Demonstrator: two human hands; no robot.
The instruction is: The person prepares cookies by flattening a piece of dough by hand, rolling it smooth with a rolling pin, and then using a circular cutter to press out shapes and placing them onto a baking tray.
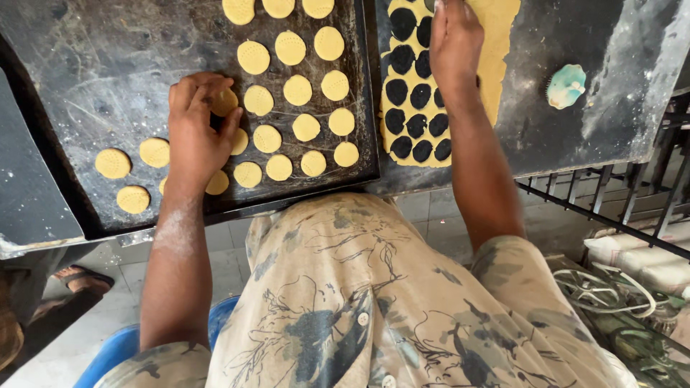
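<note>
On the dark baking tray (86, 65), head view: my left hand (195, 129) sits near the tray's middle, fingers curled, tips pinching one round dough disc (224, 102) just at the left edge of the block of laid-out discs. My right hand (454, 43) lies flat, fingers held together, pressed on the rolled dough sheet (496, 50) on the dark worktop (575, 136) to the right of the tray. I can't tell if anything is under that palm.

To do this well, I'd say: set the disc flat, in line with its row, apart from its neighbours so edges don't merge, and let go straight up so the ridged pattern isn't smeared. Right hand should keep the sheet from sliding.

Counts, as far as visible: about 19 discs in the main block, counting those cut by the top edge, plus the one in my fingers. Four more sit toward the tray's left near corner, apart from the block; one or two are half hidden under my left hand, so the total is roughly 24. Sheet shows about 13 round cut-out holes; more may hide under my right hand. One teal shell-shaped cutter (566, 86) lies on the worktop toward its right edge, well apart from the sheet.
</note>
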